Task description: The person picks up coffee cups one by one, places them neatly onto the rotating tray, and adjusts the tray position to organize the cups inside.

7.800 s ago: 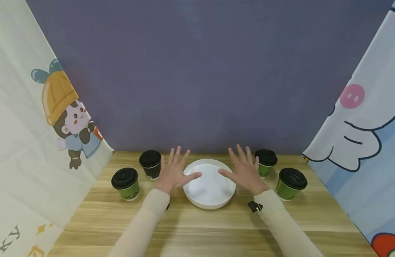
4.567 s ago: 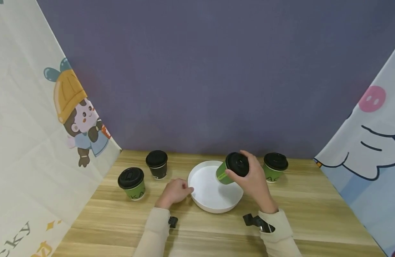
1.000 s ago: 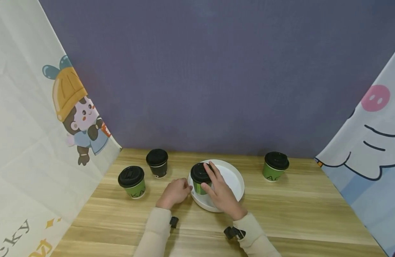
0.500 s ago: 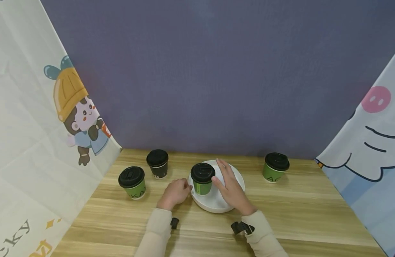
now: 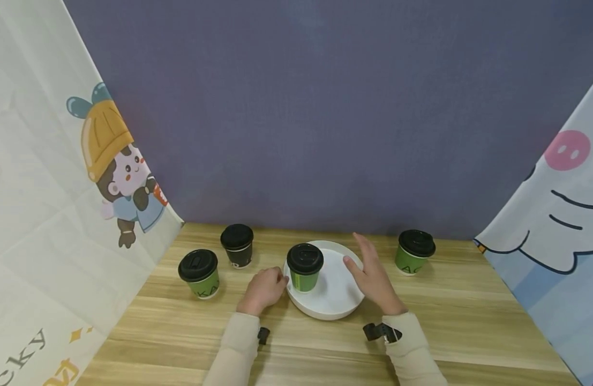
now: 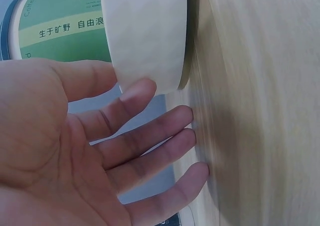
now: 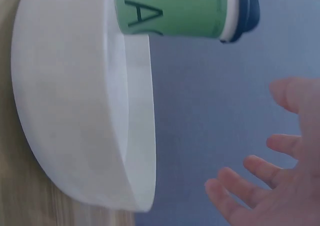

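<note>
A green cup with a black lid (image 5: 305, 267) stands upright inside the white round dish (image 5: 337, 308), on its left side. My left hand (image 5: 263, 291) pinches the dish's left rim between thumb and index finger. In the left wrist view that hand (image 6: 100, 136) has its other fingers loosely bent beside the table. My right hand (image 5: 375, 281) is held over the dish's right edge, fingers spread and holding nothing. The right wrist view shows the hand (image 7: 270, 171) apart from the cup (image 7: 172, 8) and the dish (image 7: 65, 100).
On the left of the wooden table (image 5: 301, 354) stand a green cup (image 5: 200, 273) and a dark cup (image 5: 237, 245), both black-lidded. Another green cup (image 5: 414, 252) stands at the right. A purple-grey backdrop (image 5: 296, 118) rises behind the table.
Earlier my right hand carried a green cup over the dish. That cup now stands in the dish, released, and my right hand has moved off to the right. My left hand has stayed at the rim.
</note>
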`<action>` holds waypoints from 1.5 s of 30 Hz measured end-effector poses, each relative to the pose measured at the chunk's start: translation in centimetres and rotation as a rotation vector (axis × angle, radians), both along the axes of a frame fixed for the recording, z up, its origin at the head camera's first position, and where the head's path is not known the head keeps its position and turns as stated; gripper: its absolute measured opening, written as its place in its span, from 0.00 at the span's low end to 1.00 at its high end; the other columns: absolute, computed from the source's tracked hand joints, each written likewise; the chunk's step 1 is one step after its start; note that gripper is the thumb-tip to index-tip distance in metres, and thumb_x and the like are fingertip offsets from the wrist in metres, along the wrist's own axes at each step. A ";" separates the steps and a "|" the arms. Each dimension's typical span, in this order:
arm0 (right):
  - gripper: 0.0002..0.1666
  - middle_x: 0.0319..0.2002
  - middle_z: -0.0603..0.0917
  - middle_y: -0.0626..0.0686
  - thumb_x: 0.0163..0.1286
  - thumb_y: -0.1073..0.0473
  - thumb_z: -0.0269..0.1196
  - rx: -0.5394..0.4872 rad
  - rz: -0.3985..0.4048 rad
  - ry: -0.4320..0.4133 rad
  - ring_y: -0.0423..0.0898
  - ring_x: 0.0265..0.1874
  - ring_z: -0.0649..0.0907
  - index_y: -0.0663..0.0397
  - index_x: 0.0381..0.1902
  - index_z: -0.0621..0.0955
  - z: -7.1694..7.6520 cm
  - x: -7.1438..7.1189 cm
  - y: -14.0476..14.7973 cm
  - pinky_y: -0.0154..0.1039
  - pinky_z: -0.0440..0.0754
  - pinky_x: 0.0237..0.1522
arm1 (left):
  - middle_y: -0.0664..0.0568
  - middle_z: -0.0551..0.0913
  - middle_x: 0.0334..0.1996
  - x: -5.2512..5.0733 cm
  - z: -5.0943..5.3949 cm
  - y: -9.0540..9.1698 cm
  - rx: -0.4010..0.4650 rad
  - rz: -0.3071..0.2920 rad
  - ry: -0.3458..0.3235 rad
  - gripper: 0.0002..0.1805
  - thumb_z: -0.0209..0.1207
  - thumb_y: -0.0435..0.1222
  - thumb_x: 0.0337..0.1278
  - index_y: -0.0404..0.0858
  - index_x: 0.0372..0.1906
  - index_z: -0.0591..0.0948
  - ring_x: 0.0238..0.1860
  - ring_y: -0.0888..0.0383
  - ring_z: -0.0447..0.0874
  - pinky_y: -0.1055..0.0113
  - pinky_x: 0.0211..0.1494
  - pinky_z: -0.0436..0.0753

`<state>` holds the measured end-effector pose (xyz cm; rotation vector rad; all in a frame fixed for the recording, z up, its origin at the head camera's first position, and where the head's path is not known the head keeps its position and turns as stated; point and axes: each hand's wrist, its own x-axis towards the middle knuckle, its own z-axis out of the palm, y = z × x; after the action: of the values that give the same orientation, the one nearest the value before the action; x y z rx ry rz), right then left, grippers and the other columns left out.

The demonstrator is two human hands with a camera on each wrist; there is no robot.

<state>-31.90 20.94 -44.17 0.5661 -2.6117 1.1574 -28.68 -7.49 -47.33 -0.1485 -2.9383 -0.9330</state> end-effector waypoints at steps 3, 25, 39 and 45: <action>0.39 0.78 0.56 0.67 0.80 0.52 0.56 -0.023 -0.012 0.010 0.67 0.76 0.62 0.59 0.80 0.56 0.1 -0.2 0.8 0.69 0.63 0.71 | 0.52 0.75 0.21 0.0 -0.1 0.0 0.001 0.006 0.008 0.13 0.57 0.40 0.72 0.40 0.29 0.79 0.23 0.55 0.72 0.63 0.27 0.69; 0.25 0.69 0.63 0.72 0.72 0.65 0.62 -0.150 -0.343 0.272 0.70 0.65 0.57 0.70 0.64 0.73 1.3 -0.7 6.0 0.66 0.59 0.60 | 0.52 0.73 0.19 -0.1 -0.3 0.4 0.011 0.076 0.042 0.17 0.56 0.41 0.73 0.43 0.24 0.76 0.21 0.54 0.71 0.63 0.24 0.68; 0.42 0.80 0.50 0.68 0.74 0.57 0.61 -0.016 -0.416 0.051 0.71 0.77 0.45 0.64 0.78 0.59 0.6 -0.8 9.0 0.77 0.49 0.68 | 0.53 0.78 0.23 0.5 0.6 -0.2 0.041 -0.044 -0.069 0.13 0.61 0.45 0.67 0.41 0.31 0.77 0.25 0.56 0.74 0.63 0.28 0.72; 0.43 0.79 0.49 0.70 0.74 0.57 0.60 0.049 -0.425 0.006 0.74 0.76 0.44 0.66 0.79 0.56 0.3 -0.9 9.4 0.78 0.47 0.66 | 0.54 0.78 0.25 0.7 1.0 -0.3 0.045 -0.101 -0.128 0.17 0.66 0.50 0.62 0.42 0.29 0.77 0.27 0.57 0.74 0.64 0.29 0.73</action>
<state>-32.79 30.33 -43.92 0.0127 -2.5832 0.9526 -27.93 -7.78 -46.37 -0.2462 -3.0490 -1.0592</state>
